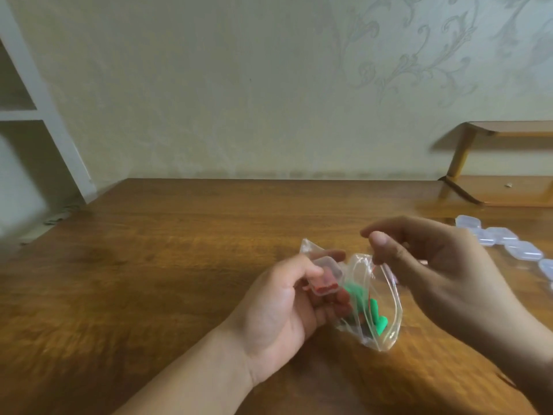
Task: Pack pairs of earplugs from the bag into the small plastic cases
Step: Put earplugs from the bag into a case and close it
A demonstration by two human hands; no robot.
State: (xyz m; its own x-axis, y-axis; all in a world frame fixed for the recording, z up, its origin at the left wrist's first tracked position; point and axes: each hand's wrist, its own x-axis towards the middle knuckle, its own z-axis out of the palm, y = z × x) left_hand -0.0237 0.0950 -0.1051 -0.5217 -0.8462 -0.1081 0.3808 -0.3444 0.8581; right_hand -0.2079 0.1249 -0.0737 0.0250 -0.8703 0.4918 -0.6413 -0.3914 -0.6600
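Observation:
My left hand [281, 310] grips a clear zip bag [386, 333] together with a small clear plastic case [417, 275] that has red earplugs inside it. Green earplugs [377, 320] and red earplugs [344, 304] show through the bag. My right hand [434, 265] is beside the bag's mouth, with thumb and fingers pinching the bag's upper edge. Both hands hover just above the wooden table [179, 265].
Several clear plastic cases [505, 241] lie in a row at the table's right edge. A low wooden shelf [505, 187] stands at the back right. A white frame [45, 115] rises at the far left against the wall.

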